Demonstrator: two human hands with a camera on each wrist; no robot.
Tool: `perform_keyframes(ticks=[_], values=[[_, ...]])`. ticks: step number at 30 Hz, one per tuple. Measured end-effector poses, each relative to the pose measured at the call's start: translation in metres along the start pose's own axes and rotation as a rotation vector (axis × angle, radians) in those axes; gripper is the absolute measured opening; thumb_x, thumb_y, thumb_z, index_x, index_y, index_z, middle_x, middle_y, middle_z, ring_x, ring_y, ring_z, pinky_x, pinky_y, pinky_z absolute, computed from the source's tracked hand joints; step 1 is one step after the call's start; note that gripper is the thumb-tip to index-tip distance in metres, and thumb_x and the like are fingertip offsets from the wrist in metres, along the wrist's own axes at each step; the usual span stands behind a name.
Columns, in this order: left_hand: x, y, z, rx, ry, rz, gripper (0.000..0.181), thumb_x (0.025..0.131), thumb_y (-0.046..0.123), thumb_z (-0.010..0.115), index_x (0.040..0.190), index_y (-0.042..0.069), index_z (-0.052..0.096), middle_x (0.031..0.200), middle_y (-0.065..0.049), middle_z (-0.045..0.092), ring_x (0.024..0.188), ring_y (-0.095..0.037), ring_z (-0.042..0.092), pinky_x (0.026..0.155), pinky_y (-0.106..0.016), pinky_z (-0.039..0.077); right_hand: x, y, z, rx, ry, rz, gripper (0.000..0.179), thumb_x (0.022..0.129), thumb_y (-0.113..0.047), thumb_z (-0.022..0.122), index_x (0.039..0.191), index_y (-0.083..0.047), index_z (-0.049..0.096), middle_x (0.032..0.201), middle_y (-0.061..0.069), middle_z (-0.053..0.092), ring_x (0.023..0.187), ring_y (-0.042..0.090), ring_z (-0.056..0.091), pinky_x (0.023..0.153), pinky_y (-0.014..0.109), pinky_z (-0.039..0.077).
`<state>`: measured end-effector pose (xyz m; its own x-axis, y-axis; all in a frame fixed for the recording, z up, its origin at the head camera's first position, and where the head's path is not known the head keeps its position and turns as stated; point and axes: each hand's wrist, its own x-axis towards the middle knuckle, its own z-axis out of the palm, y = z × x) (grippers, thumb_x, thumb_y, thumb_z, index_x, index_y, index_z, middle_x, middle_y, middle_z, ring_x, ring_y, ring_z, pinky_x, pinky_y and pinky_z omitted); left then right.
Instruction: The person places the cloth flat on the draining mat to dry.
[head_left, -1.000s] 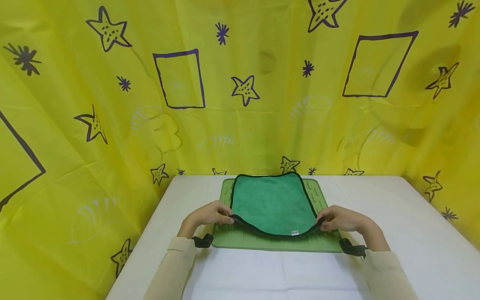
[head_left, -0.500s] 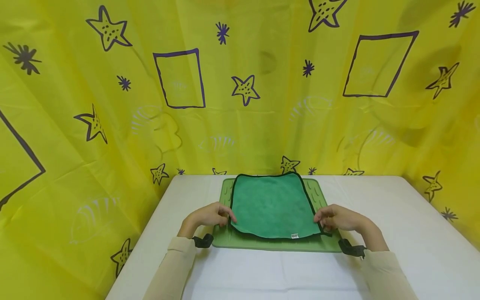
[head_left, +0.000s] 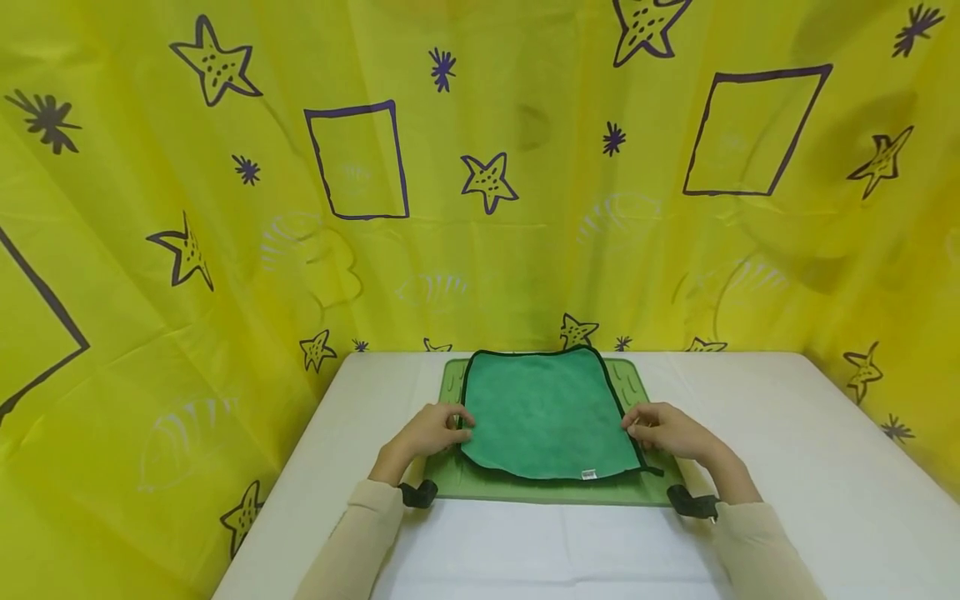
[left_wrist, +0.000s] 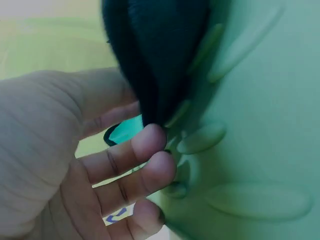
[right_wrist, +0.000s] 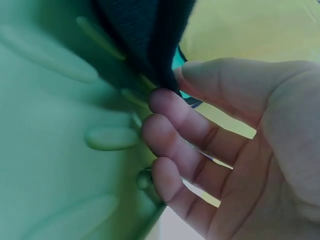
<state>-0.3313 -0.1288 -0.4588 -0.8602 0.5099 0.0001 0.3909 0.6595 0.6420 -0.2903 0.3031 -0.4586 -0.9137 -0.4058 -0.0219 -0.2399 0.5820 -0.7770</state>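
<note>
A green cloth [head_left: 543, 408] with a black trimmed border and a small white label [head_left: 588, 474] is spread over a lighter green ridged mat [head_left: 525, 492]. At the cloth's left edge, my left hand [head_left: 431, 429] pinches the border between thumb and fingers. On the opposite side my right hand [head_left: 667, 429] pinches the right border in the same way. Both wrist views show the cloth's dark underside [left_wrist: 167, 45] raised a little off the mat, with fingertips at its edge. The left thumb tip is hidden behind the cloth in the left wrist view.
The mat lies on a table with a white cover [head_left: 517, 550]. A yellow curtain [head_left: 525, 250] with drawn stars and frames hangs behind and at both sides. A black strap [head_left: 692, 502] sits at each wrist.
Both hands have let go of the cloth's near corners and moved a little farther up its side edges. The cloth's near edge has dropped onto the mat, its right corner sticking out.
</note>
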Motion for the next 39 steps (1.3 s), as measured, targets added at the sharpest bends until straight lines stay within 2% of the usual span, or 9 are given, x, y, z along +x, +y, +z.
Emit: perform_keyframes(ticks=[6,15,31,35,39], values=[[-0.001,0.002,0.004,0.061,0.024,-0.05,0.03,0.093,0.019,0.076,0.121,0.011,0.071,0.069,0.001,0.058,0.058,-0.011,0.048,0.054,-0.024,0.039,0.002,0.002,0.004,0.012,0.005,0.008,0.017,0.101,-0.009,0.061,0.112,0.004,0.065,0.087,0.009,0.064,0.075,0.017,0.056,0.064,0.028,0.049],[0.0,0.0,0.005,0.034,0.013,-0.063,0.028,0.093,0.016,0.076,0.12,0.011,0.071,0.071,0.0,0.059,0.061,-0.012,0.05,0.056,-0.026,0.042,0.003,0.004,0.004,0.049,-0.028,0.02,0.017,0.099,-0.006,0.062,0.112,0.005,0.062,0.09,0.01,0.064,0.077,0.018,0.055,0.065,0.029,0.049],[0.0,-0.006,0.003,0.029,-0.007,-0.027,0.026,0.092,0.013,0.075,0.118,0.009,0.073,0.07,-0.001,0.059,0.061,-0.013,0.05,0.056,-0.027,0.043,0.001,0.006,0.006,0.055,-0.04,0.026,0.017,0.099,-0.005,0.061,0.113,0.005,0.061,0.089,0.01,0.064,0.076,0.019,0.056,0.064,0.029,0.049],[-0.001,-0.007,-0.001,0.025,-0.004,-0.025,0.027,0.093,0.014,0.074,0.119,0.009,0.072,0.069,0.0,0.058,0.059,-0.011,0.05,0.055,-0.026,0.043,0.002,0.008,0.005,0.027,-0.011,0.031,0.016,0.099,-0.007,0.061,0.112,0.003,0.063,0.087,0.009,0.065,0.075,0.019,0.058,0.065,0.029,0.05],[-0.002,-0.008,-0.003,0.026,0.038,-0.037,0.024,0.095,0.016,0.072,0.118,0.009,0.072,0.069,-0.002,0.06,0.056,-0.012,0.05,0.053,-0.026,0.044,0.0,0.009,0.003,0.0,0.059,0.032,0.015,0.098,-0.007,0.061,0.109,0.003,0.064,0.086,0.01,0.065,0.075,0.019,0.059,0.065,0.03,0.051]])
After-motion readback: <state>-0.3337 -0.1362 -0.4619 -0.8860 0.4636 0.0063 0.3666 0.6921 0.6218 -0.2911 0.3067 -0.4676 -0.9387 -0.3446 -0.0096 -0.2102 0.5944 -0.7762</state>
